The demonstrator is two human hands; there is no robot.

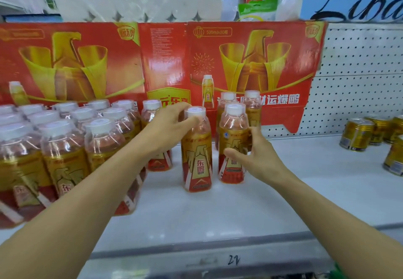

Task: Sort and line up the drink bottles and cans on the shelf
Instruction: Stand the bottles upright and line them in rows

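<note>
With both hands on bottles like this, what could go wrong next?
1. The left hand grips its bottle only near the cap, so the bottle may tip while it is moved.
2. The right hand holds a second bottle with two more bottles close behind; a push may knock them over.
3. Both held bottles stand close together and may collide.

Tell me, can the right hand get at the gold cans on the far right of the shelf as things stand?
Probably yes, once it lets go. The right hand now has its grip on a front bottle. Between it and the gold cans lies only bare white shelf, with nothing standing in the way.
</note>
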